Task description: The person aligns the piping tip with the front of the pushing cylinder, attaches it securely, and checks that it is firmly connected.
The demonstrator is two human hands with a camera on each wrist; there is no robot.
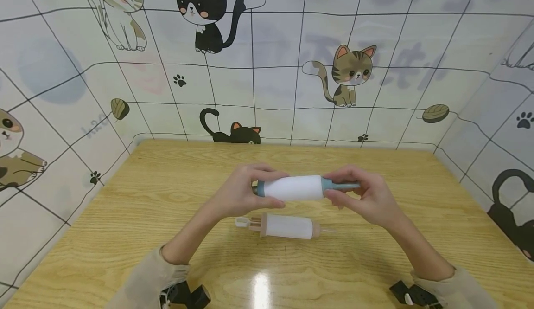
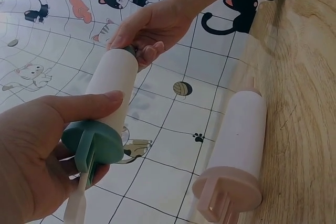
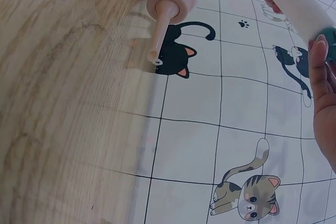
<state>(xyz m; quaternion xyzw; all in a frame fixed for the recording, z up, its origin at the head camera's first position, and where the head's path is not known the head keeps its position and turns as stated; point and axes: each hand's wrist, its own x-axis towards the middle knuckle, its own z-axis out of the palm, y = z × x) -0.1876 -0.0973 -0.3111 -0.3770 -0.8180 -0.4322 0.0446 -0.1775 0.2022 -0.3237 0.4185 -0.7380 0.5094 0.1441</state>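
A white tube with teal ends and a thin teal nozzle, shaped like a large syringe (image 1: 294, 188), is held above the table, roughly level. My left hand (image 1: 244, 190) grips its left end, thumb along the white barrel. In the left wrist view, a flat pale handle (image 2: 76, 205) sticks out past the teal end cap (image 2: 100, 142). At the nozzle end, my right hand (image 1: 369, 195) pinches the teal collar between thumb and fingers. A similar tube with pink-beige ends (image 1: 289, 227) lies on the table just nearer, its nozzle to the right.
The light wooden table (image 1: 175, 234) ends at a cat-patterned sheet (image 1: 279, 81) that rises behind and at both sides. Black wrist devices (image 1: 185, 295) sit at both sleeve cuffs. A bright reflection shines on the table's near part.
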